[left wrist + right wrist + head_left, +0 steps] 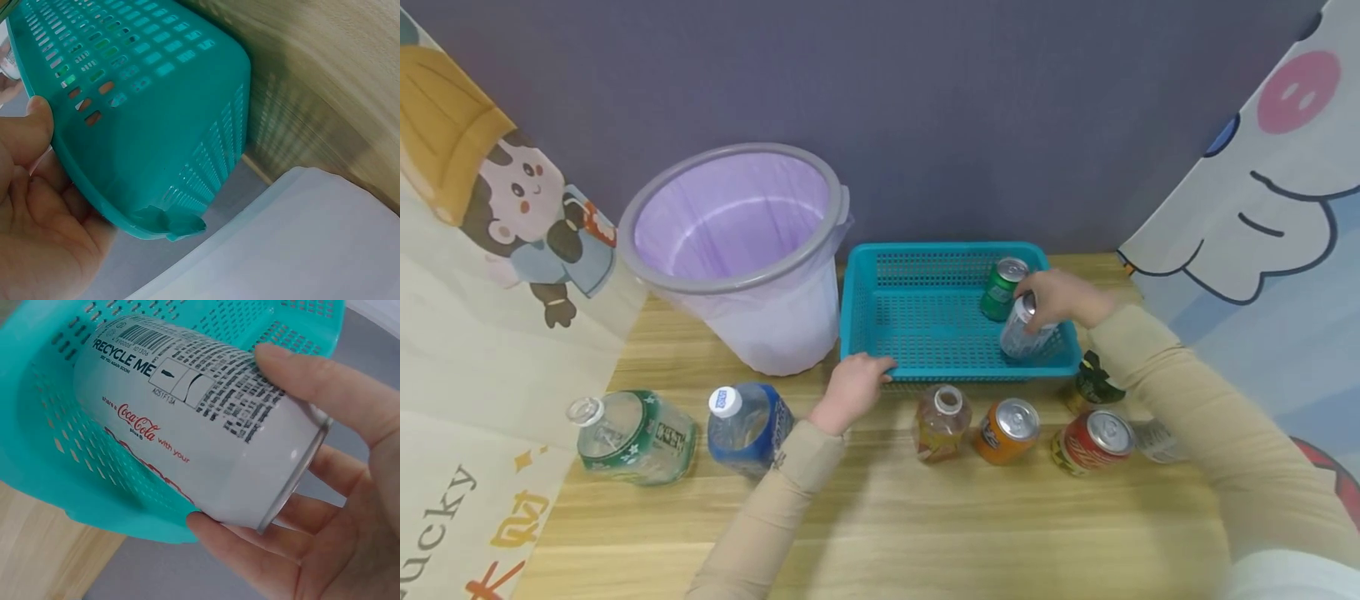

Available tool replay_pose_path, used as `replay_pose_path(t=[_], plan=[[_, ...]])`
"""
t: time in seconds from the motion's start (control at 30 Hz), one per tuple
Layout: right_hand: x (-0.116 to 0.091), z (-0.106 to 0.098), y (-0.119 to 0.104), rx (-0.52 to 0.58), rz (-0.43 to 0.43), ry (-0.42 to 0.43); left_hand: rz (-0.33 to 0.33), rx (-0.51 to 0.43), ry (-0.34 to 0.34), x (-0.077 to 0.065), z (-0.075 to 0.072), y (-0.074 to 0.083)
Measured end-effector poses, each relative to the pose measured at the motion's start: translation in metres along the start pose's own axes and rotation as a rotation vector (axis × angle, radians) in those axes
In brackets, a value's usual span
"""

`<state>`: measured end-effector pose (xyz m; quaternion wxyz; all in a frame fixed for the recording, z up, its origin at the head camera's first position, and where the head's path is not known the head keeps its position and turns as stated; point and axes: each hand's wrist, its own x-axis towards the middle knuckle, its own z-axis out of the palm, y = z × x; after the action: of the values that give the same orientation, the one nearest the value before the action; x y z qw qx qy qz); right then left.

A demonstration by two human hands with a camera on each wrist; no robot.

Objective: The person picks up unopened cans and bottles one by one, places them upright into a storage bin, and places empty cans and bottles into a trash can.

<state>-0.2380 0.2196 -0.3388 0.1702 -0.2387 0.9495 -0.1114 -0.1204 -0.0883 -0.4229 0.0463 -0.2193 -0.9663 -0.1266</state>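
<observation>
My right hand grips a white Coca-Cola can near its top, thumb on one side and fingers on the other. The can is tilted inside the right end of a teal plastic basket; whether it touches the bottom, I cannot tell. Just behind it in the basket is a green can. At the basket's front left corner, my left hand holds the rim. The left wrist view shows its thumb over the edge and its fingers on the other side of the basket wall.
Left of the basket stands a lined bin. In front are a green-labelled bottle, a blue-labelled bottle, a small bottle, an orange can and a red can. A dark-labelled container is partly behind my right arm.
</observation>
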Motion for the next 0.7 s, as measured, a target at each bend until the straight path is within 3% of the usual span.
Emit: replay_pose_path(t=[0.7], plan=[[0.005, 0.024, 0.002, 0.016, -0.050, 0.000, -0.002, 0.006, 0.003, 0.001, 0.002, -0.001]])
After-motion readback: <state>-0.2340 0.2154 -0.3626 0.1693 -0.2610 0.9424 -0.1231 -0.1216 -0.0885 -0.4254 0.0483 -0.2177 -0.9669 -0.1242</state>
